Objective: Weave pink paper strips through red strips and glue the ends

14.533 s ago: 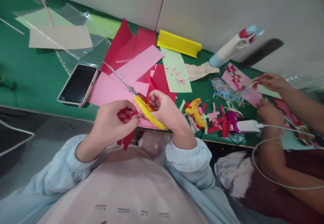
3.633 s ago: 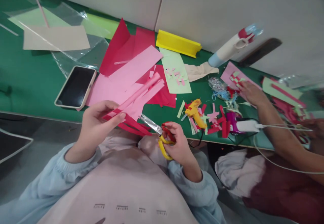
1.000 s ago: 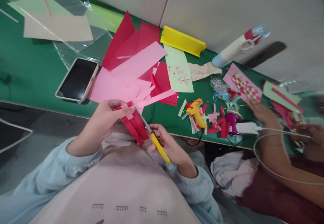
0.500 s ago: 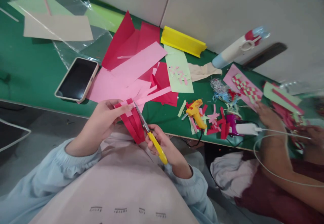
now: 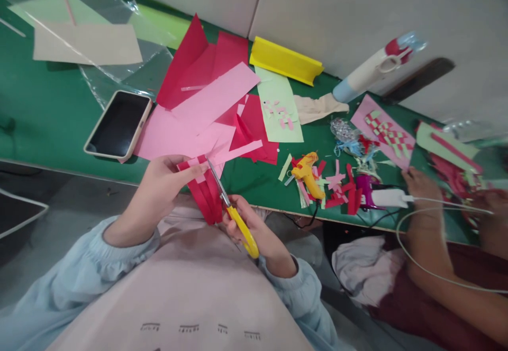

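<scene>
My left hand (image 5: 169, 181) pinches the upper end of red paper strips (image 5: 207, 203), with pink strip pieces woven across them. Yellow-handled scissors (image 5: 242, 229) are gripped in my right hand (image 5: 252, 226). Their blades lie along the right side of the red strips, tips near my left fingertips. A pink paper strip (image 5: 240, 151) sticks out to the right beyond the blades. Behind my hands lie pink paper sheets (image 5: 166, 128) and red paper (image 5: 230, 54) on the green table (image 5: 246, 184).
A phone (image 5: 118, 123) lies left of the paper. To the right are a yellow glue gun (image 5: 309, 176), paper scraps (image 5: 337, 181) and a white bottle (image 5: 367, 75). A co-worker's hand (image 5: 423, 184) rests beside a pink sheet with woven strips (image 5: 387, 131).
The pink strip end right of the blades sits slightly lower and farther left. My hands and the scissors keep nearly the same pose. The view has shifted slightly.
</scene>
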Tool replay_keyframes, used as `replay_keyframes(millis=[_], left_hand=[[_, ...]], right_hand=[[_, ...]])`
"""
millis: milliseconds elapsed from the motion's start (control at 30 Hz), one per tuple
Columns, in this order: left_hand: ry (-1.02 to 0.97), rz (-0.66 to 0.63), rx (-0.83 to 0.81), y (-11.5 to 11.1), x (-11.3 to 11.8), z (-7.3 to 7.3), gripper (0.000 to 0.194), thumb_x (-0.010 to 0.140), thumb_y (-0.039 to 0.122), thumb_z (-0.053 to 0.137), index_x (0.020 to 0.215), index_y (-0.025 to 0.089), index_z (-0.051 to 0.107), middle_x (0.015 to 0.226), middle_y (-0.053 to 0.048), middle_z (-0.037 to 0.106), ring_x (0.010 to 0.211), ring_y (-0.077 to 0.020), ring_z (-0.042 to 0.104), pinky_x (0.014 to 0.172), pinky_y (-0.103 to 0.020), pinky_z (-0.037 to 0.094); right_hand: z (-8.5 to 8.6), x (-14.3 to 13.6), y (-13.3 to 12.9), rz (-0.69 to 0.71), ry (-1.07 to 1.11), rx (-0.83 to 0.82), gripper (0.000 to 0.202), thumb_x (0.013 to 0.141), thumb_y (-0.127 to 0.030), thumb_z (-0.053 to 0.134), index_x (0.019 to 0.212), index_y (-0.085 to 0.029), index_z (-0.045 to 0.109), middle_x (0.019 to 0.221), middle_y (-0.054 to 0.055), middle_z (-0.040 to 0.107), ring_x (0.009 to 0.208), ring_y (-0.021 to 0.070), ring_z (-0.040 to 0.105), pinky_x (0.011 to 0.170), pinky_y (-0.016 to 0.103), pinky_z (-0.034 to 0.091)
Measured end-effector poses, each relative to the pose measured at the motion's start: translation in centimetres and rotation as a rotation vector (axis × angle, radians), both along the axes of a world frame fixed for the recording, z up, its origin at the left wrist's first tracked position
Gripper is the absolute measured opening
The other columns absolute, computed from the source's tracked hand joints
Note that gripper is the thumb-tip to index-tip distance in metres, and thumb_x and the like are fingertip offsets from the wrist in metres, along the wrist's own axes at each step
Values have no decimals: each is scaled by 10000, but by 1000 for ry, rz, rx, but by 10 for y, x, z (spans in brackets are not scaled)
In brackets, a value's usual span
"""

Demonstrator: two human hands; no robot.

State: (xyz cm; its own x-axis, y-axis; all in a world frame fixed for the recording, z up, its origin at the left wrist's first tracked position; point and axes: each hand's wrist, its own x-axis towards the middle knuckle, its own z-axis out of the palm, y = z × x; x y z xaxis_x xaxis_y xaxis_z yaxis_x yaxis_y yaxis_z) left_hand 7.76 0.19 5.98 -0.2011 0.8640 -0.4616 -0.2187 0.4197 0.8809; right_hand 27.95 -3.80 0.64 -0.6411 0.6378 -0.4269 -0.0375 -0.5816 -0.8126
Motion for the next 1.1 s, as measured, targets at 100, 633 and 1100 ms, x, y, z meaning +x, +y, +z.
replay_keyframes(millis=[100, 633, 1100], left_hand=[[15, -4, 1, 0, 0, 1, 202, 602, 285, 848, 624, 185, 674, 605, 6, 636, 551, -104, 560, 499, -179, 466], [71, -8, -44, 1, 3, 8, 176, 634, 246, 803, 591, 187, 642, 570, 10, 621, 498, -93, 530, 418, -179, 381], [31, -28, 12, 0, 2, 4, 203, 621, 266, 816, 575, 188, 634, 563, 23, 599, 499, -77, 515, 458, -170, 416]], right_hand=[[0, 0, 0, -9, 28, -32, 504, 825, -497, 703, 1159, -264, 407, 840, -49, 473, 512, 29, 305, 434, 178, 257], [-3, 2, 0, -1, 40, -39, 499, 818, -497, 722, 1146, -264, 427, 849, -53, 490, 506, 27, 338, 445, 194, 288], [-3, 4, 0, -4, 50, -80, 477, 821, -441, 725, 1143, -268, 418, 856, -59, 492, 482, 17, 357, 426, 175, 312]])
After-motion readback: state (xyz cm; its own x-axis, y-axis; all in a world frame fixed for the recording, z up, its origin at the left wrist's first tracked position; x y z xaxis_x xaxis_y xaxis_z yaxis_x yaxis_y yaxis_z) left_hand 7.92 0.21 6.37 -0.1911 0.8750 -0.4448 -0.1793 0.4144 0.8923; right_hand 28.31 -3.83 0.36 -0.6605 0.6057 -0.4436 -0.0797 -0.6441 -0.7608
